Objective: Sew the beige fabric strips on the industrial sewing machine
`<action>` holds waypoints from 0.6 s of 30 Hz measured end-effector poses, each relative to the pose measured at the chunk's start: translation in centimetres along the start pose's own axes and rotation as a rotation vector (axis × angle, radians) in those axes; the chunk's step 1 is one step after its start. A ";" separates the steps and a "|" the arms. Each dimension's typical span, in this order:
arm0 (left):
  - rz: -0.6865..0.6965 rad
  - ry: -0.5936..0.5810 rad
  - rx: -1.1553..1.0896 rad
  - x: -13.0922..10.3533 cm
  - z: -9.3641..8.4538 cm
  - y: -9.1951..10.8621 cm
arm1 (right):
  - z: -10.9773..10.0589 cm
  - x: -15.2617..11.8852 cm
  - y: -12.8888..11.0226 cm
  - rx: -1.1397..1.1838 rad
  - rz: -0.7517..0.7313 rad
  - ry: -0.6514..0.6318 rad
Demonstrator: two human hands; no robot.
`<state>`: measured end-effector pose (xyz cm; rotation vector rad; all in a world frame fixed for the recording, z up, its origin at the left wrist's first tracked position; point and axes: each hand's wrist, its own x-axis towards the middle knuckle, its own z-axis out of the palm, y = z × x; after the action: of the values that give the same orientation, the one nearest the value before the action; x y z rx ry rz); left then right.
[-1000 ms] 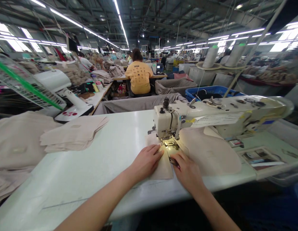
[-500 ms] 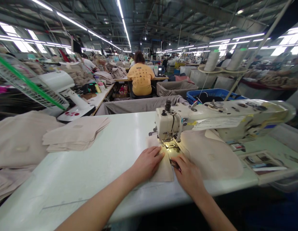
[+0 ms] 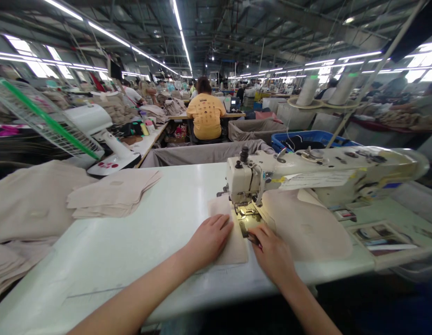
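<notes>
In the head view my left hand (image 3: pixel 211 236) lies with its fingers flat on a narrow beige fabric piece (image 3: pixel 239 251), just left of the presser foot. The lit needle plate (image 3: pixel 250 211) of a cream sewing machine (image 3: pixel 240 179) is beside it. My right hand (image 3: pixel 273 251) is closed, thumb and fingers round a small dark metal tool (image 3: pixel 253 238) at the front edge of the plate. Most of that tool is hidden, and I cannot tell its exact kind. A larger rounded beige fabric panel (image 3: pixel 307 228) lies under the machine arm, right of my right hand.
Beige fabric stacks (image 3: pixel 113 193) lie on the left of the pale table (image 3: pixel 132 246). A white fan (image 3: pixel 88 118) stands behind them. A tray of small items (image 3: pixel 383 237) is at the right. Beyond the machine are a blue basket (image 3: pixel 307 137) and a seated person (image 3: pixel 205 116).
My left hand and the narrow fabric piece have slid slightly left, away from the needle plate, baring more of it. My right hand has barely moved. The view has shifted a little.
</notes>
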<state>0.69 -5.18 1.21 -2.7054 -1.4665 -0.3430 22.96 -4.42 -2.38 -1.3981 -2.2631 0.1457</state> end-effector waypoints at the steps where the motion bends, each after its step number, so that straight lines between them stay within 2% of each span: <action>1: -0.022 -0.017 0.011 -0.5 -0.8 0.6 | 0.0 0.0 0.1 0.007 -0.008 0.001; 3: -0.077 -0.075 -0.008 -1.5 -2.4 1.9 | 0.1 -0.1 0.2 0.009 -0.028 0.005; 5: -0.090 -0.185 -0.062 -2.2 -3.2 3.0 | 0.2 0.0 0.3 0.000 -0.037 0.013; 7: -0.121 -0.273 -0.071 -2.1 -3.1 3.0 | 0.3 0.0 0.3 -0.009 -0.030 0.020; 8: -0.161 -0.279 -0.041 -1.8 -2.7 2.5 | 0.3 0.0 0.2 -0.007 -0.026 0.027; 10: -0.288 -0.195 0.072 -0.8 -1.5 0.7 | 0.3 0.0 0.1 0.023 -0.043 0.038; 13: -0.424 0.030 0.170 0.8 0.7 -2.7 | -0.2 -0.3 0.2 0.145 -0.123 0.069; 15: -0.419 0.105 0.164 1.2 1.9 -4.4 | -1.0 -0.7 0.7 0.224 -0.141 0.116; 18: -0.355 0.147 0.128 0.8 3.0 -5.4 | -3.2 -1.5 2.1 0.248 -0.023 0.193</action>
<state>-2.88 -1.10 -1.93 -2.2639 -1.8505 -0.4334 26.66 -5.15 -0.76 -1.2015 -2.0249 0.2626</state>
